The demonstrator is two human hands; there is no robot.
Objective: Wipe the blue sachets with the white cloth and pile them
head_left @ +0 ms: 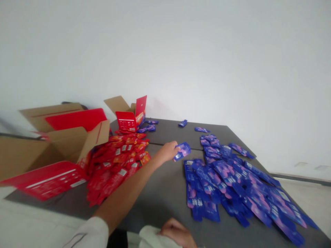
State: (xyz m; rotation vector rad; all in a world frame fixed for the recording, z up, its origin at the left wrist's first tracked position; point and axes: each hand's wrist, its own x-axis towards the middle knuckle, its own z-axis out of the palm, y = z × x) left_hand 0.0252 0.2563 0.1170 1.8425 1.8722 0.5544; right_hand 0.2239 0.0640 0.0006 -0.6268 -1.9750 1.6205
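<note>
My left hand (pixel 169 151) reaches out over the middle of the dark table, pinching a blue and purple sachet (pixel 182 151) by its left end. At the bottom edge, my right hand (pixel 178 234) is curled beside pale cloth (pixel 156 237); whatever its fingers hold, if anything, is hidden. To the right lies a large heap of blue sachets (pixel 232 179), loosely overlapping. A pile of red and orange sachets (pixel 116 162) spreads left of my left forearm.
An open red carton (pixel 51 175) stands at the near left, with another open red carton (pixel 129 119) at the back. Several stray blue sachets lie toward the far edge of the table (pixel 165 129). A white wall (pixel 196 69) rises behind.
</note>
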